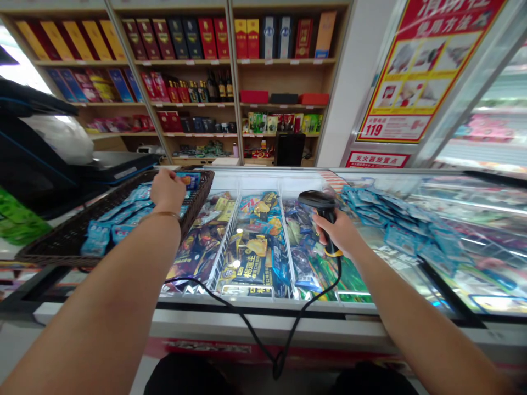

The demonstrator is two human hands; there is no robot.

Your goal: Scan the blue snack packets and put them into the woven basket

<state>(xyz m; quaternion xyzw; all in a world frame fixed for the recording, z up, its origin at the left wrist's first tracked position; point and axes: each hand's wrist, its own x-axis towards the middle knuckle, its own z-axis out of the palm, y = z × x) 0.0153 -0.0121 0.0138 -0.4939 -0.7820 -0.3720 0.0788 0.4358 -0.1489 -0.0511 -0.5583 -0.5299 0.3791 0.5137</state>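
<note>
My left hand [168, 190] is closed at the far end of a dark wicker basket [205, 193], its fingers pinching a small blue snack packet [192, 180]. More light-blue packets [130, 211] lie in the basket under my wrist. With its fingers wrapped round the handle, my right hand [338, 231] holds a black barcode scanner [319, 202] above the freezer. The scanner's black cable [302, 314] hangs in a loop over the freezer's front edge. To the right of my right hand, a heap of blue packets [395, 216] rests on the glass lid.
The chest freezer [247, 325] holds frozen packs [257, 252] between white wire dividers [229, 240]. A scale [117, 164] and a black machine [31, 137] stand left. Boxed goods fill the shelves [185, 63] behind; a red and yellow poster [428, 71] hangs right.
</note>
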